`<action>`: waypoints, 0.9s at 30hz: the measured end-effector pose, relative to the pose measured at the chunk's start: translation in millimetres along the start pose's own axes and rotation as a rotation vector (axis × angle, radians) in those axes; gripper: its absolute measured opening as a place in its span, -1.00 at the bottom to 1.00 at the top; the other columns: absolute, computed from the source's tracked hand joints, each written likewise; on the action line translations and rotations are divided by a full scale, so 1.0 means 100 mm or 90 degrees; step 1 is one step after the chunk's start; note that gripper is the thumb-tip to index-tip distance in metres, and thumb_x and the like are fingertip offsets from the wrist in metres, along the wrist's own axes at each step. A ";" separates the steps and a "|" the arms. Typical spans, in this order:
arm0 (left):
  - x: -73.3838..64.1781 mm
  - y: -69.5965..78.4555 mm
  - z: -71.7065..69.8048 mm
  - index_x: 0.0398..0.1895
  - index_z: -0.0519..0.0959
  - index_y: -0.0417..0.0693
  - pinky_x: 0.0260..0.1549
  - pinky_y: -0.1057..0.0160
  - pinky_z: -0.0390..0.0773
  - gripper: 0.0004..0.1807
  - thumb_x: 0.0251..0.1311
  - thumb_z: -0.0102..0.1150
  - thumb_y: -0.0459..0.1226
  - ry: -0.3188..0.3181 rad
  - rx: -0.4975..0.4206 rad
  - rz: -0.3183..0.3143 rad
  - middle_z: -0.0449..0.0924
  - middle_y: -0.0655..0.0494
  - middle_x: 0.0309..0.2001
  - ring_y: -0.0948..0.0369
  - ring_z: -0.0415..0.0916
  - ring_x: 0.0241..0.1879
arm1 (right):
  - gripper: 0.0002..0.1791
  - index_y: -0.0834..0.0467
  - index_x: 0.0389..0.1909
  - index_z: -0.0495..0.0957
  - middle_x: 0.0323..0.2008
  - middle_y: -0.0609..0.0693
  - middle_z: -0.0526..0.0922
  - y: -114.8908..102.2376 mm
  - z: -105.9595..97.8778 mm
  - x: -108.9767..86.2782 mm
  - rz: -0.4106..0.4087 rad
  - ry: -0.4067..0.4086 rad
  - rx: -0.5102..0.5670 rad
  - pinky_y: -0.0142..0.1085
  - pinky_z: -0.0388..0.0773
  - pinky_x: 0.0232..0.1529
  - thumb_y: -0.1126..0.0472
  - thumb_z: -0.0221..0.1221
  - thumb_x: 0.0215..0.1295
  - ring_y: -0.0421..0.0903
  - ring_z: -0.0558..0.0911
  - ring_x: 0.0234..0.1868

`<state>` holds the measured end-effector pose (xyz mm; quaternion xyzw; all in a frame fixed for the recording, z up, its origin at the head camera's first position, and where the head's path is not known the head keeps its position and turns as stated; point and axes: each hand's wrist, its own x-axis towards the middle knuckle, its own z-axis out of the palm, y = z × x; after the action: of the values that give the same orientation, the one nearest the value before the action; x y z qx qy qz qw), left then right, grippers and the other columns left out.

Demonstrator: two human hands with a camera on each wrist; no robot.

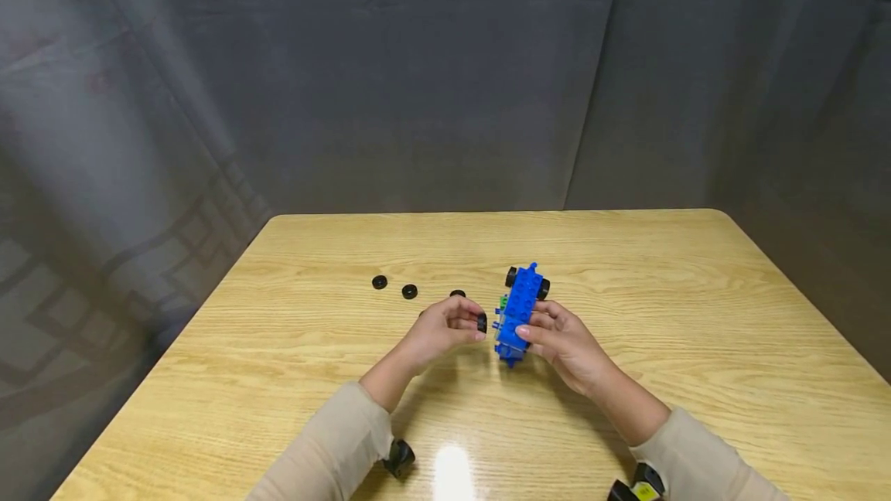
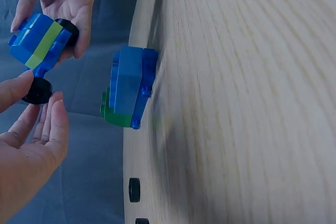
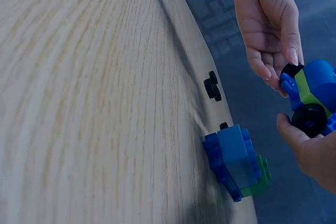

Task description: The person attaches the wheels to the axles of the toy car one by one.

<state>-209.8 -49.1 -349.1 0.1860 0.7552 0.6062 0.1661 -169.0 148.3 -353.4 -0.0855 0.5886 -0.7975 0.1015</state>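
Observation:
My left hand (image 1: pixel 445 325) pinches a small black wheel (image 1: pixel 482 322) between thumb and fingertips, at the side of a blue toy vehicle (image 1: pixel 518 311). That vehicle is in my right hand (image 1: pixel 569 342), whose thumb lies across its blue top. A lime-green stripe (image 2: pixel 44 44) runs through the vehicle in the left wrist view. In the right wrist view, a black wheel (image 3: pixel 310 119) sits on its side near my right fingers. Another blue block build (image 2: pixel 130 85) with a green brick (image 3: pixel 257 179) stands on the table beyond, largely hidden by the held vehicle in the head view.
Loose black wheels (image 1: pixel 409 291) lie on the wooden table (image 1: pixel 320 253) to the left, one partly behind my left hand. Dark devices (image 1: pixel 399 458) are worn at both wrists. Grey curtain (image 1: pixel 431 83) hangs behind the table's far edge.

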 end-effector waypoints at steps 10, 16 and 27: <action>0.00 -0.03 0.02 -0.16 0.41 -0.29 -0.26 0.32 0.48 -0.67 -0.06 0.18 -0.44 -0.010 0.020 0.005 0.45 -0.02 -0.22 0.16 0.44 -0.24 | -0.39 0.49 0.06 -0.03 -0.23 0.08 0.45 0.03 0.02 0.00 -0.009 -0.016 0.005 -0.22 0.41 -0.10 0.39 0.08 0.08 -0.11 0.50 -0.19; 0.01 -0.04 0.02 -0.16 0.41 -0.30 -0.27 0.31 0.48 -0.66 -0.07 0.19 -0.44 -0.010 0.012 0.010 0.46 -0.03 -0.23 0.17 0.44 -0.26 | -0.38 0.50 0.07 -0.05 -0.20 0.10 0.44 0.05 0.02 0.02 -0.008 -0.020 0.011 -0.20 0.41 -0.09 0.42 0.07 0.08 -0.10 0.49 -0.18; 0.00 -0.04 0.06 -0.22 0.45 -0.24 -0.28 0.35 0.46 -0.76 -0.01 0.15 -0.40 0.014 0.085 0.045 0.49 0.02 -0.24 0.18 0.44 -0.27 | -0.33 0.56 0.13 -0.08 -0.14 0.23 0.43 0.07 0.04 0.01 -0.005 -0.030 -0.022 -0.19 0.41 -0.09 0.37 0.06 0.13 -0.11 0.52 -0.17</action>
<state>-207.0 -45.0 -354.3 0.2167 0.7887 0.5618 0.1238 -168.7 141.9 -359.2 -0.1085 0.5995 -0.7852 0.1110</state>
